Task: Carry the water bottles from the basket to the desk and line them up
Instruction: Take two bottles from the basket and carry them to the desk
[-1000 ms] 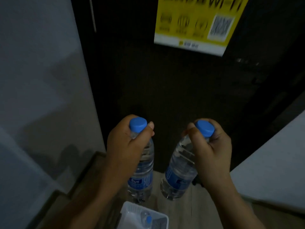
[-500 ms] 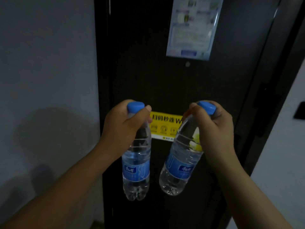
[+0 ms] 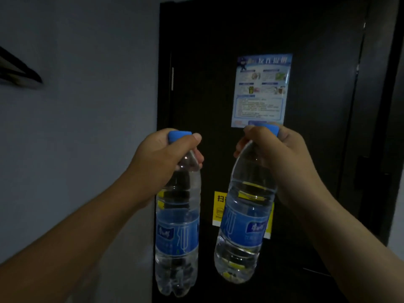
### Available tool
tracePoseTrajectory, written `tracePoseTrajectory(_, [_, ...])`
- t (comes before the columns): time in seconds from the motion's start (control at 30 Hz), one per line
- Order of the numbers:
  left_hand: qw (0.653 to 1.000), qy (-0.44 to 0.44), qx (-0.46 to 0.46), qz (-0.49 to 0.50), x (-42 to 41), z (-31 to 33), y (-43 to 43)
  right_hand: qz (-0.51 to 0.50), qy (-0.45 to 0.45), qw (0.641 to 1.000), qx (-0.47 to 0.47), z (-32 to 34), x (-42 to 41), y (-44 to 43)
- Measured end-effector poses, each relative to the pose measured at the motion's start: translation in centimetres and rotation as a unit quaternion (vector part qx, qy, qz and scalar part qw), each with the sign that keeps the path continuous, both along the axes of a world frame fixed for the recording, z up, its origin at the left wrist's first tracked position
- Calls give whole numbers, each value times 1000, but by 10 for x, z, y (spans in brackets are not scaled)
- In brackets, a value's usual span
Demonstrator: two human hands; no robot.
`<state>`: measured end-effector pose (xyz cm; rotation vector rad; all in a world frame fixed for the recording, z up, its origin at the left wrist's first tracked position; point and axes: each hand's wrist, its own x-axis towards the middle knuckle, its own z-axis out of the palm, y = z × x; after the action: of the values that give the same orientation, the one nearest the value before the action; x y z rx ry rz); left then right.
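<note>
1. Dark door [image 3: 317, 62], matte and flat, fills the centre and right of the view. Grey-blue plain wall [image 3: 87, 127] is on the left.
2. Left bottle [image 3: 177, 232]: clear ribbed plastic with a blue wrap label, water inside. Long axis vertical, cap up, lobed base down. It hangs in mid-air in front of the door.
3. Right bottle [image 3: 242, 226]: same type. Axis is tilted, with the cap up and to the right and the base swung towards the left bottle. The two are near each other but not touching.
4. Left hand [image 3: 161, 162] is wrapped round the left bottle's neck, thumb across the front.
5. Right hand [image 3: 282, 162] is clenched round the right bottle's neck and shoulder.
6. Blue-white glossy poster [image 3: 261, 90] is on the door. Below it is a yellow sticker [image 3: 218, 206], partly hidden behind the right bottle.
7. Both caps are blue plastic: left cap [image 3: 178, 135], right cap [image 3: 272, 129]. Each pokes out above the fist.
</note>
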<state>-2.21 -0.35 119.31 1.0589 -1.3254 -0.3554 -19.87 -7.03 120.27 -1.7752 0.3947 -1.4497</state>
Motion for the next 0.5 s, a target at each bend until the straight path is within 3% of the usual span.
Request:
tracePoseTrajectory(0.27, [989,25,-20,144,-25,9,21,172,-3,985,-17,7,9,-24])
tracePoseTrajectory(0.5, [954,38,-43,293,-45,0,73,304,-6,953,-23,3,50,-13])
